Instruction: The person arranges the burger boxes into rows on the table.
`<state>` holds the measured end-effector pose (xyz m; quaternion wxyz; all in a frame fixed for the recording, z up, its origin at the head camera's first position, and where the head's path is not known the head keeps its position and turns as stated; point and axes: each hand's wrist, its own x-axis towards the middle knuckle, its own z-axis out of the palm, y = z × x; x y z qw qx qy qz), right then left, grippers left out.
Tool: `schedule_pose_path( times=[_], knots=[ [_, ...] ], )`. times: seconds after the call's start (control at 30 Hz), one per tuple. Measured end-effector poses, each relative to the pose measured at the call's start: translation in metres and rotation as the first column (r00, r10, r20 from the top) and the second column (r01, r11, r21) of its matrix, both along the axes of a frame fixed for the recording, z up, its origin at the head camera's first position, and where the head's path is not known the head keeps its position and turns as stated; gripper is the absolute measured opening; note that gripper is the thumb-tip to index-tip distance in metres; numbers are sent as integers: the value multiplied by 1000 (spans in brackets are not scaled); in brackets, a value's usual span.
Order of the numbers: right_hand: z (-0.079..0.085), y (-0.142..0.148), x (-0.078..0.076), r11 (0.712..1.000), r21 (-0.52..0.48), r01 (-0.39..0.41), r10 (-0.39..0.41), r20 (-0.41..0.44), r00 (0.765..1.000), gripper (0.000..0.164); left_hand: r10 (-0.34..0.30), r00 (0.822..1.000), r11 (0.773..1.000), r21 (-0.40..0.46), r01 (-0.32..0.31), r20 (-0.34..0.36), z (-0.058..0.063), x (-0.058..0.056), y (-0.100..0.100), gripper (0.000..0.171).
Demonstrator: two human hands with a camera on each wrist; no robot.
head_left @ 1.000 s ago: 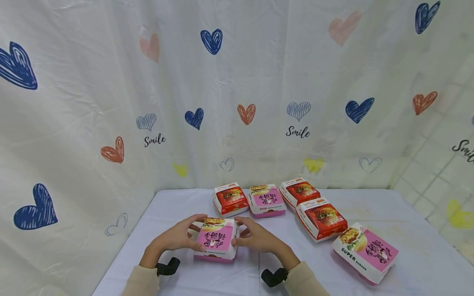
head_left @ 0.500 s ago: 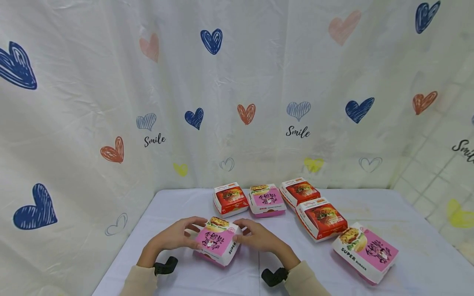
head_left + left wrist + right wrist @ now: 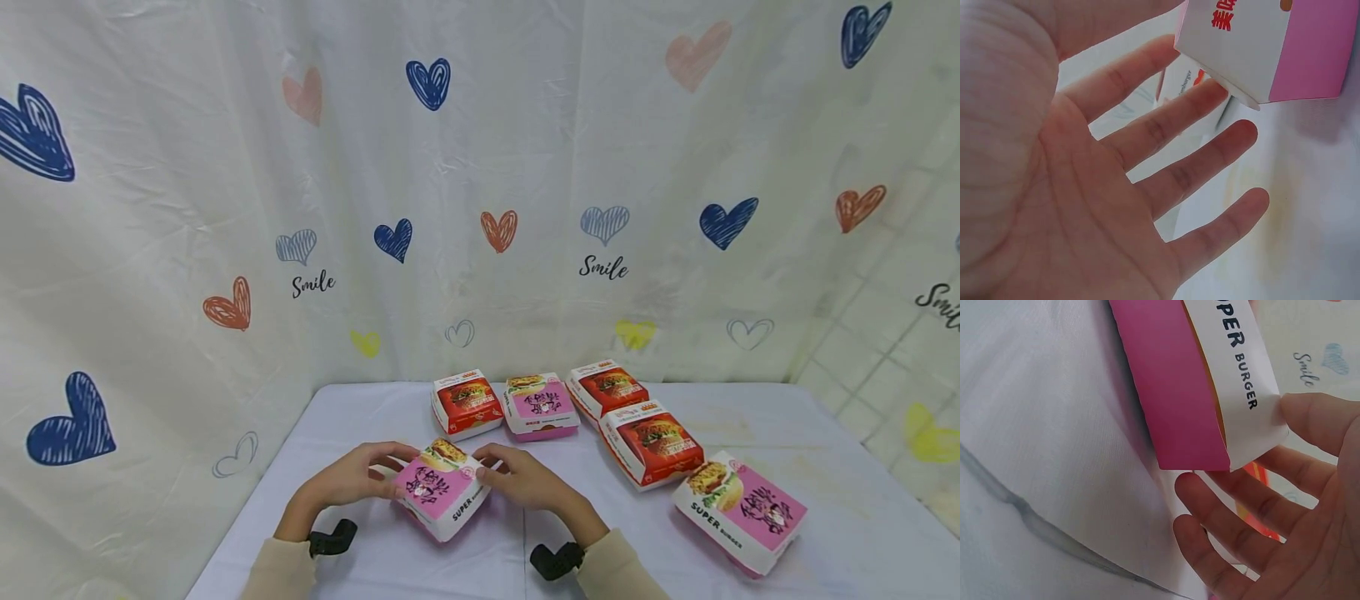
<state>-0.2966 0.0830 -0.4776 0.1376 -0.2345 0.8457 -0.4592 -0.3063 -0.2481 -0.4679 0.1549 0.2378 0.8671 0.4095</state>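
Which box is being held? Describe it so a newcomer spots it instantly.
Find the white table, then the red box at its back left. Nearer the camera, the held pink box is between the left hand and right hand. Hands set it apart: the back pink box and right pink box are untouched.

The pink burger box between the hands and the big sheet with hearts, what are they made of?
The pink burger box looks like thin printed card, smooth and maybe slightly shiny: it has crisp folds, and a thin pale edge pokes out in the left wrist view. The heart sheet hangs in soft folds with a faint sheen, so it could be cloth or plastic.
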Motion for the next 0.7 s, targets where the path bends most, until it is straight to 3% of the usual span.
schedule_pose_path(
  times=[0.3,0.7],
  knots=[
    [-2,-2,-2,1000,-13,-2,2,-13,1000,27,-37,999,998,50,37,-8,-4,-3,-6,47],
    [-1,-2,-2,999,-37,-13,12,-15,1000,21,-10,1000,998,67,11,-19,-4,-3,-8,44]
  ],
)
